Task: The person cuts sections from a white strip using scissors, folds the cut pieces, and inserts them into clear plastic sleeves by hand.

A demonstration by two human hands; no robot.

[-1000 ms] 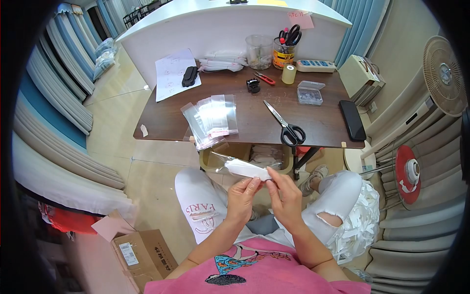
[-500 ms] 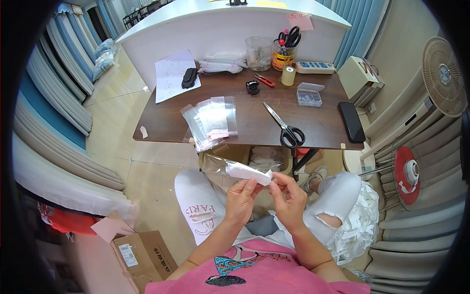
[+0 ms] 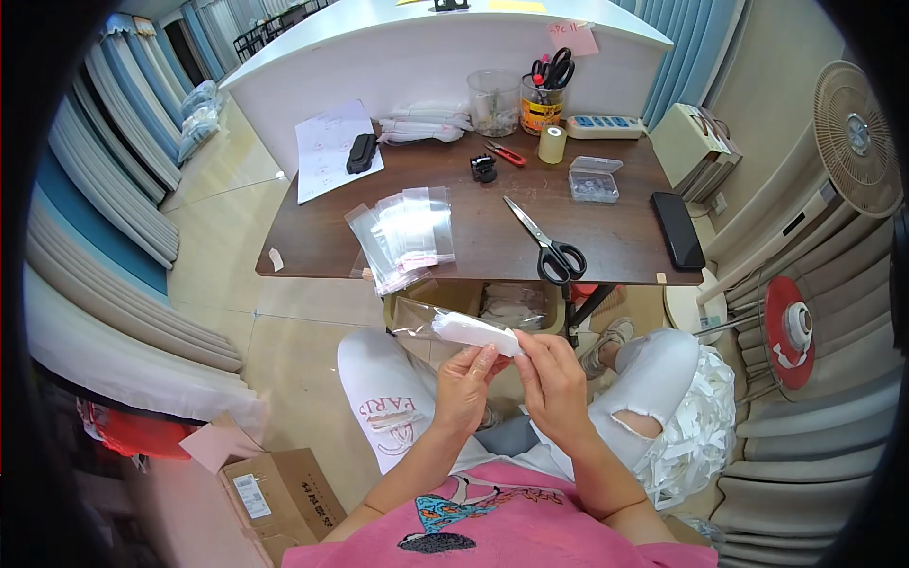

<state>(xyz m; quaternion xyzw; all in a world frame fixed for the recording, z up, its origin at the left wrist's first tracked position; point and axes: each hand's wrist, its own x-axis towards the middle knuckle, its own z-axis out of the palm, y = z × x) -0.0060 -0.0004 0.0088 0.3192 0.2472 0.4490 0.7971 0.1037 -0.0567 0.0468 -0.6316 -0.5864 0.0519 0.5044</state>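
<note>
A flat white item (image 3: pixel 473 334) in a clear plastic bag (image 3: pixel 413 318) is held over my lap, in front of the table edge. My left hand (image 3: pixel 464 383) pinches its lower side near the right end. At that same end, the fingers of my right hand (image 3: pixel 552 379) are closed on it, touching or nearly touching the left fingertips. The bag's clear part extends to the left. On the table just beyond lie a fan of clear bags (image 3: pixel 405 232) and black-handled scissors (image 3: pixel 549 248), blades pointing away from me.
The brown table (image 3: pixel 322 237) also holds a phone (image 3: pixel 677 231), a small clear box (image 3: pixel 595 180), a tape roll (image 3: pixel 552 145), red snips (image 3: pixel 507 153) and paper (image 3: pixel 327 156). Beneath is a bin (image 3: pixel 559 308). White strips (image 3: pixel 696 417) lie right of my leg, a carton (image 3: pixel 284 497) lower left.
My right hand has shifted slightly left, towards my left hand, since half a second ago. The bag reaches further left than a second ago. The whole view has moved slightly.
</note>
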